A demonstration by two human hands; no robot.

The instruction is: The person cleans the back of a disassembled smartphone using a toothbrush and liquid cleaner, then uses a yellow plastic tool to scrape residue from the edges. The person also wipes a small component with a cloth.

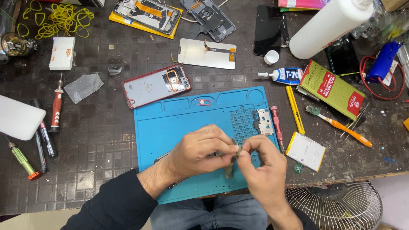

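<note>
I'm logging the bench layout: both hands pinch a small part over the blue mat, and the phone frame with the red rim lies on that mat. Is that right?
Not quite. In the head view the left hand and right hand do pinch a small part over the blue mat, but the phone frame with the red rim lies on the dark tabletop just beyond the mat's far left corner, not on it.

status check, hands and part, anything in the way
Left hand and right hand both pinch small greenish part over blue mat. Nothing blocking.
</note>
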